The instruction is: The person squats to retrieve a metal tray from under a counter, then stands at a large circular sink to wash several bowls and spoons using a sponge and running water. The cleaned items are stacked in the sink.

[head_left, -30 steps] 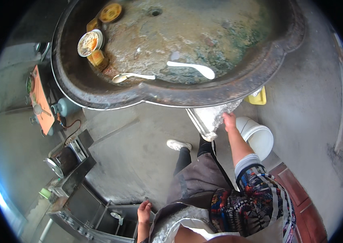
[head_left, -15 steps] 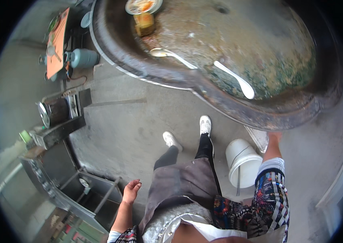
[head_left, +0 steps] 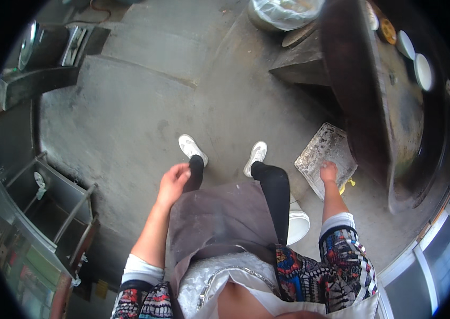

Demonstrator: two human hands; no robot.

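My left hand (head_left: 173, 186) hangs in front of the dark apron (head_left: 224, 220), its fingers loosely bent and apart with nothing in them. My right hand (head_left: 329, 171) is held out over a worn, stained, rectangular tray-like board (head_left: 312, 154) on the floor; whether they touch cannot be told. Its fingers are curled in and nothing shows in them. By the board's lower edge lies a small yellow thing (head_left: 348, 184) that I cannot make out. A white bucket (head_left: 298, 227) stands beside my right leg, partly hidden by it.
A large dark-rimmed surface (head_left: 355, 80) rises on the right, bearing white plates (head_left: 422, 72) and a yellow-orange dish (head_left: 387, 32). A plastic-lined container (head_left: 283, 15) stands at the far side. On the left are a metal sink unit (head_left: 49, 212) and a low ledge (head_left: 39, 85). A white-framed door or window (head_left: 416, 266) is at lower right.
My view has swung, and the large surface has shifted right, its two white spoons gone from sight. My right hand has come away from near its rim. My left hand is raised farther forward.
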